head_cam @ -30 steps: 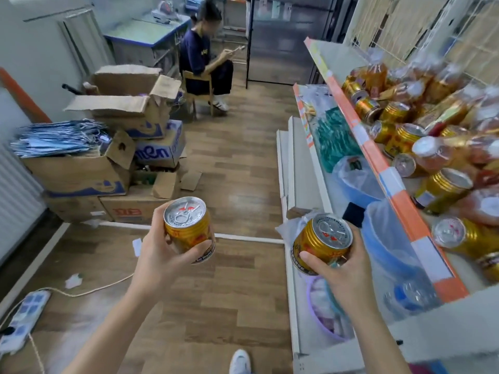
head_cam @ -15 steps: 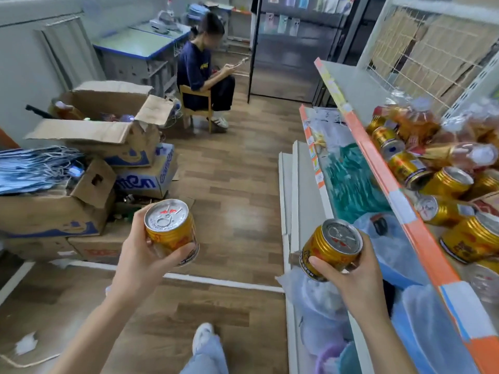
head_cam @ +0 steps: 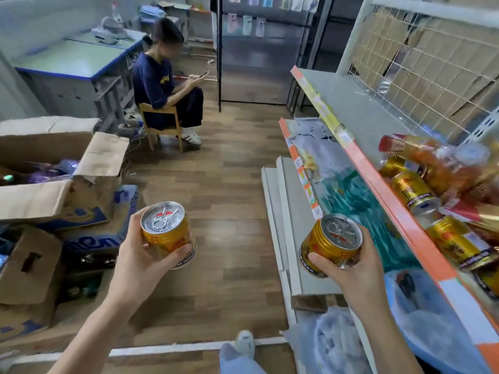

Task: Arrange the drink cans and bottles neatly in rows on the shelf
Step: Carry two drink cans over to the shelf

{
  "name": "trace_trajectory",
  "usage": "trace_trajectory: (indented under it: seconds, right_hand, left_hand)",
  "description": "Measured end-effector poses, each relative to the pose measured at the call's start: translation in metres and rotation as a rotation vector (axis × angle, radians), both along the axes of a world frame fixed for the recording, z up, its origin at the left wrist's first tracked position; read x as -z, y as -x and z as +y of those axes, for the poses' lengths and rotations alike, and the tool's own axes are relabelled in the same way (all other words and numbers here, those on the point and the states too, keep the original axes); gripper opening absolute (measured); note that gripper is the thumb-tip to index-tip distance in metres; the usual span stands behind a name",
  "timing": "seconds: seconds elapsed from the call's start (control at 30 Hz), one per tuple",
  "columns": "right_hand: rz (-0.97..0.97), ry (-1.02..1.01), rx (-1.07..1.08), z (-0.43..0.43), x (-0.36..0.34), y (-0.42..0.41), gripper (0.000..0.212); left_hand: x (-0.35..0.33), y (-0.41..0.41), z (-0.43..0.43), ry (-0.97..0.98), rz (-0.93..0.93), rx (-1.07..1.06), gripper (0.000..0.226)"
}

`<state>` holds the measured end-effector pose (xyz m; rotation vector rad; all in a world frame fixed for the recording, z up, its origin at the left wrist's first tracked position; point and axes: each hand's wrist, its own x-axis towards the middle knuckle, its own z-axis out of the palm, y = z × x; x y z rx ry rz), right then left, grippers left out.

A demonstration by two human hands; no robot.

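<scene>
My left hand [head_cam: 135, 261] grips a gold drink can [head_cam: 167, 233] upright over the wooden floor. My right hand [head_cam: 353, 268] holds a second gold can [head_cam: 330, 242], tilted a little, just left of the grey shelf [head_cam: 359, 109] with the orange edge strip. On the near part of that shelf lie several gold cans [head_cam: 414, 191] and orange bottles [head_cam: 432, 157] in a loose heap. The far part of the shelf is bare. Both hands are apart from the shelf.
Open cardboard boxes [head_cam: 62, 171] are stacked on the left. A person [head_cam: 164, 90] sits on a wooden chair ahead. A lower shelf [head_cam: 348, 190] holds plastic bags and green items. A wire grid [head_cam: 421, 66] backs the shelf. My shoe [head_cam: 244, 344] shows below.
I have walked forward along the aisle; the boxes and the seated person are closer and the shelf's bare far end has come into view. Both hands still hold their cans.
</scene>
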<state>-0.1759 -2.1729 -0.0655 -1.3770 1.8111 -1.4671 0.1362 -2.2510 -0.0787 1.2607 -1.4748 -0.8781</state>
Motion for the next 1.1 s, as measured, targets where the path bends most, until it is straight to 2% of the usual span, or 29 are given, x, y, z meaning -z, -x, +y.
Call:
trace_trajectory:
  seconds: [0.2,0.3,0.4,0.53,0.7,0.83,1.0,1.1]
  right_hand:
    - [-0.034,0.025,-0.016,-0.117,-0.009,0.029,0.071]
    - [-0.054,0.03,-0.03,-0.178,-0.014,0.05,0.081]
    - [-0.044,0.046,-0.036,-0.234,-0.023,0.069,0.071]
    - [-0.044,0.056,-0.04,-0.298,-0.03,0.089,0.082]
    - [-0.026,0.057,0.003,-0.376,-0.031,0.106,0.079]
    - [-0.033,0.073,0.076,-0.442,-0.032,0.114,0.087]
    - [-0.011,0.118,0.191,-0.522,-0.04,0.128,0.068]
    - [-0.01,0.128,0.226,-0.562,-0.044,0.139,0.068]
  left_hand:
    - [-0.004,0.037,-0.115,0.023,0.035,0.011,0.076]
    - [-0.009,0.056,-0.175,0.037,0.031,0.02,0.075]
    - [-0.017,0.075,-0.23,0.07,0.032,0.011,0.076]
    - [-0.028,0.099,-0.3,0.103,0.042,0.054,0.076]
    - [-0.033,0.12,-0.391,0.137,0.054,0.11,0.072]
    - [-0.032,0.137,-0.478,0.147,0.047,0.166,0.071]
    - [-0.038,0.162,-0.583,0.128,0.04,0.279,0.071]
    - [-0.041,0.184,-0.636,0.11,0.043,0.342,0.075]
